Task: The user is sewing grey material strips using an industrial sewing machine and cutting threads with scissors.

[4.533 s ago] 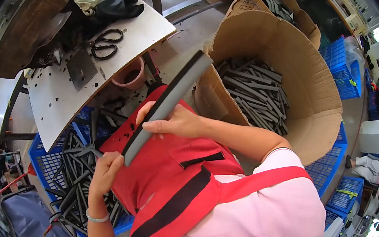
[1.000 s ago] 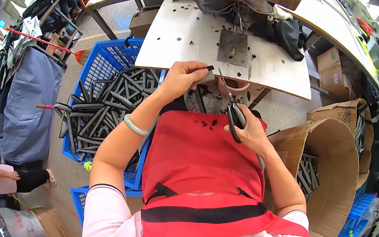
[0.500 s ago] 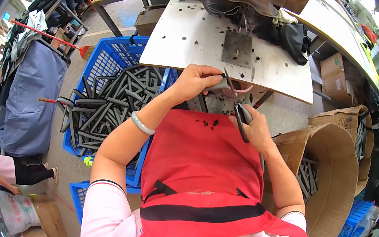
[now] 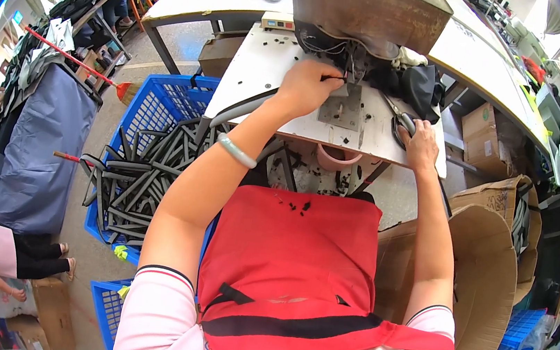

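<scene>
My left hand [image 4: 306,89] is closed on the end of a long grey padded strip [image 4: 239,108], at the needle area of a sewing machine [image 4: 370,11]. The strip trails back under my wrist and past the table's left front edge. Just below the strip's end, a dark metal plate [image 4: 349,115] is set in the white tabletop [image 4: 251,66]. On the right of the tabletop, my right hand [image 4: 421,147] grips the handles of black and grey scissors [image 4: 404,124]. Their blades point away toward the machine and lie close to the surface.
A blue crate [image 4: 153,100] heaped with grey strips stands at left. Cardboard boxes [image 4: 479,262] stand at right. Black cloth [image 4: 416,87] lies beside the machine, and a pink bucket [image 4: 338,160] sits under the table. Dark scraps dot the tabletop and my red apron [image 4: 299,247].
Both hands have moved forward from above my lap to the table. My left hand brought the strip to the machine; my right hand carried the scissors rightward. The blades no longer meet the strip.
</scene>
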`<state>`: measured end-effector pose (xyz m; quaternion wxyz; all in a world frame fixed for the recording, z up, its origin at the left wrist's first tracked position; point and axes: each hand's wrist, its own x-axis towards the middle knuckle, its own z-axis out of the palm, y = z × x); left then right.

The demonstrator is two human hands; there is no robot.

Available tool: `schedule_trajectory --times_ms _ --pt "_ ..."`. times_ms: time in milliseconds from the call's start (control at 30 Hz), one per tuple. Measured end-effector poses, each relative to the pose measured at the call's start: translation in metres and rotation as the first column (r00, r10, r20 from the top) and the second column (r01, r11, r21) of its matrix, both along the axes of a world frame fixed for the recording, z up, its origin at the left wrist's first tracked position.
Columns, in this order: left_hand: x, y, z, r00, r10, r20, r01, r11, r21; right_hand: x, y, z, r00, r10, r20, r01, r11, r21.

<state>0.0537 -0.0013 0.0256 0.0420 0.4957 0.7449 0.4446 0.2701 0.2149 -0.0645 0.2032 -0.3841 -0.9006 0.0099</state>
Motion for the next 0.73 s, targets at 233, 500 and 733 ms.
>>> schedule_trajectory --times_ms 233,500,733 --pt "-0.010 0.028 -0.011 0.976 -0.125 0.180 0.127 0.992 0.004 0.013 0.024 -0.024 0.997 0.038 -0.066 -0.039 0.999 -0.021" --pt "0.047 -0.029 -0.052 0.959 -0.280 0.037 0.260 0.927 0.272 0.021 -0.082 0.021 0.865 0.150 -0.479 -0.376 0.825 -0.422" --pt "0.088 -0.057 -0.064 0.819 -0.407 0.404 0.359 0.913 0.193 0.019 -0.156 -0.005 0.633 -0.064 -0.771 -0.703 0.370 -0.608"
